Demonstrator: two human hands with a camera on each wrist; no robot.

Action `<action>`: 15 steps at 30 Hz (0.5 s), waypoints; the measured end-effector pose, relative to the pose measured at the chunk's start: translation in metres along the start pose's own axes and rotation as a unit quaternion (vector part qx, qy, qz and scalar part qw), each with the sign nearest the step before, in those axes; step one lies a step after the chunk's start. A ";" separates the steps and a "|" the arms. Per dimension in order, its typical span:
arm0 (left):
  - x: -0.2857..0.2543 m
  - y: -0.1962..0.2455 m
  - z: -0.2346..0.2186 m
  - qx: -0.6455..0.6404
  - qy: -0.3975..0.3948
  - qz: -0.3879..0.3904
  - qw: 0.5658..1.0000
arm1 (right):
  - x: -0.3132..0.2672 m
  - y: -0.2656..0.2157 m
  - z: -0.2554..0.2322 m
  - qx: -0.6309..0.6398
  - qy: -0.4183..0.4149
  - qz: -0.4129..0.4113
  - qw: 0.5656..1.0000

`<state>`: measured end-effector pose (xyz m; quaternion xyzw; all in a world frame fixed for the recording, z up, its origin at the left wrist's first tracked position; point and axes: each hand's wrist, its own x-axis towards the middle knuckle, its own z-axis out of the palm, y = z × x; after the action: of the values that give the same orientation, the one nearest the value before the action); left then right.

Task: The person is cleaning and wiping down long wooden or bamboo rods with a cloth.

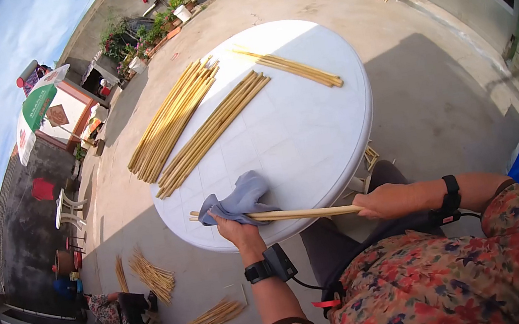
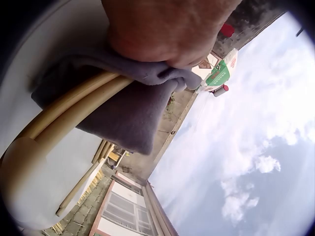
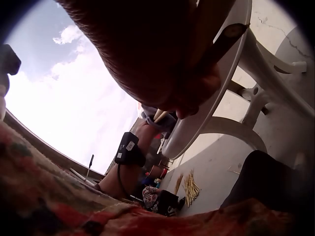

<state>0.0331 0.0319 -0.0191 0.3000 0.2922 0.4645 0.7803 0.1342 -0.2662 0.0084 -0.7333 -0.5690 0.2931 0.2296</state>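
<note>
Two sticks (image 1: 314,212) could slip if the left hand (image 1: 237,230), gripping them through cloth (image 1: 241,197), loosens; the right hand (image 1: 389,201) grips their right end.

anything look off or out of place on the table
No spill or damage shows. On the white table, one small group of sticks lies at a different angle from the other two groups, so it looks askew. The crumpled gray-blue cloth is gripped in the left hand.
</note>
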 end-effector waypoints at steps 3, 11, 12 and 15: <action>0.006 0.000 -0.003 -0.015 0.003 -0.016 1.000 | -0.040 0.016 -0.003 0.007 -0.009 0.040 0.999; 0.007 0.006 0.008 -0.031 -0.005 -0.018 0.999 | -0.144 0.062 0.008 -0.031 0.068 0.094 0.993; 0.004 0.013 0.005 -0.032 -0.046 -0.037 0.998 | -0.154 0.069 0.009 -0.051 0.084 0.100 0.990; -0.005 0.012 0.002 -0.064 -0.117 -0.056 0.989 | -0.165 0.063 0.004 0.093 0.143 0.218 0.961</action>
<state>0.0262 0.0318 -0.0079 0.2851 0.1848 0.3990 0.8517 0.1461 -0.4418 -0.0088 -0.8494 -0.3266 0.2797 0.3060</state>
